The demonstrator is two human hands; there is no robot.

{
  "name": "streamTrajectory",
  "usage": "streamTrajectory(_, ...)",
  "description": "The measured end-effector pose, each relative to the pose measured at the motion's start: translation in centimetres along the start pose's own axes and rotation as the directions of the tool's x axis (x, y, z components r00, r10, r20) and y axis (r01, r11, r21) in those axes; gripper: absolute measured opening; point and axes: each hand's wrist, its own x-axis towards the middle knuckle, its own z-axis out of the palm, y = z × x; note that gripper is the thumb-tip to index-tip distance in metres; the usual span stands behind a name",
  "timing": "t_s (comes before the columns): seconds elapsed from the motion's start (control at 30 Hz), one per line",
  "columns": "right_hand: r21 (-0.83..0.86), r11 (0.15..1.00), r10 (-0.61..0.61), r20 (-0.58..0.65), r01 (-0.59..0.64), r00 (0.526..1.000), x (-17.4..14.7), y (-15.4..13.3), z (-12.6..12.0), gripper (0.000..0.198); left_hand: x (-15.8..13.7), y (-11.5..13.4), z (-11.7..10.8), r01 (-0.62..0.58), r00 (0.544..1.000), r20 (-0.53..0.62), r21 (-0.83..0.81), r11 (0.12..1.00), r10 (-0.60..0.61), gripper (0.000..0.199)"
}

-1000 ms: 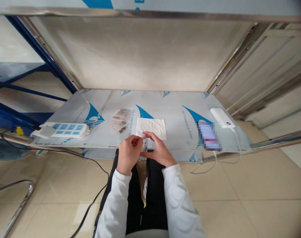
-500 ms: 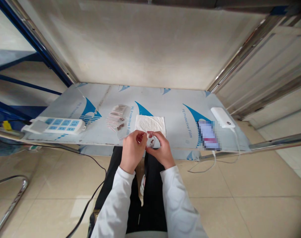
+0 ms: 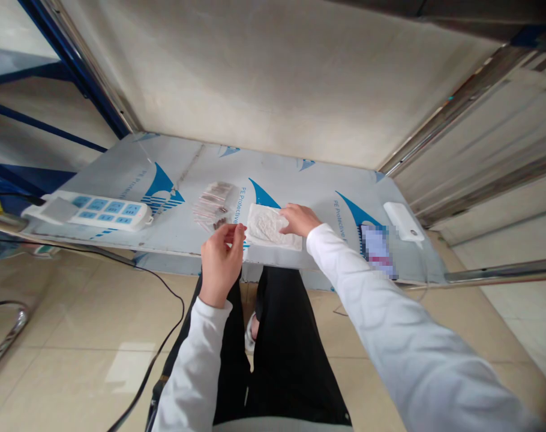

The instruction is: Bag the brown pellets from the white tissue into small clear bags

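Loosely fanned across the left half of a silvery metal shelf printed with blue "PE Protective Film" marks [image 3: 318,186] lies an overlapping batch of small clear plastic bags with reddish edges [image 3: 213,195]. Small dark brown pieces [image 3: 220,224] show through the plastic at the near right side of the batch; the contents of the remaining bags are too blurred to make out or count. The person's left hand [image 3: 222,258] is just in front of that side, fingers curled and the thumb close to the forefinger; whether anything is pinched between them cannot be told. The right hand [image 3: 299,220] reaches over the right part of a flat white rectangular sheet of cloth or paper [image 3: 260,231], its fingertips at the wrinkled middle. Its fingers are bent, and it is unclear whether they grip the sheet or anything on it. The sheet lies near the shelf's front edge, just right of the bags. Farther left rests a long white power strip with blue socket panels [image 3: 106,211]. Toward the right end lie a phone with a pixelated screen [image 3: 377,249] and a white rounded rectangular device [image 3: 402,221].
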Motion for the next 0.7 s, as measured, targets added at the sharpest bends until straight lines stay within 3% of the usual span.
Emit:
streamTrajectory(0.27,-0.166,0.98,-0.091,0.093,0.105,0.991,2.1,-2.2,-0.5,0.029,0.0,-1.8,0.2,0.059,0.994,0.088,0.112,0.992,-0.069,0.025)
streamTrajectory(0.5,-0.282,0.939,-0.18,0.093,0.199,0.979,1.8,-3.0,-0.8,0.025,0.4,-2.2,-0.3,0.063,0.996,0.063,0.028,0.998,-0.064,0.026)
streamTrajectory(0.6,-0.35,0.908,-0.223,0.061,0.229,0.973,1.4,-2.9,-0.7,0.02,-0.1,0.6,-1.9,0.001,0.999,-0.046,-0.18,0.984,-0.009,0.032)
streamTrajectory(0.63,-0.361,0.903,-0.234,0.04,0.232,0.972,1.3,-2.8,-0.7,0.021,-0.4,1.9,-2.7,-0.053,0.991,-0.132,-0.257,0.965,0.02,0.036)
streamTrajectory(0.7,-0.387,0.89,-0.259,0.004,0.24,0.966,1.1,-2.6,-0.7,0.026,-1.1,4.7,-4.5,-0.208,0.93,-0.365,-0.428,0.88,0.043,0.045)
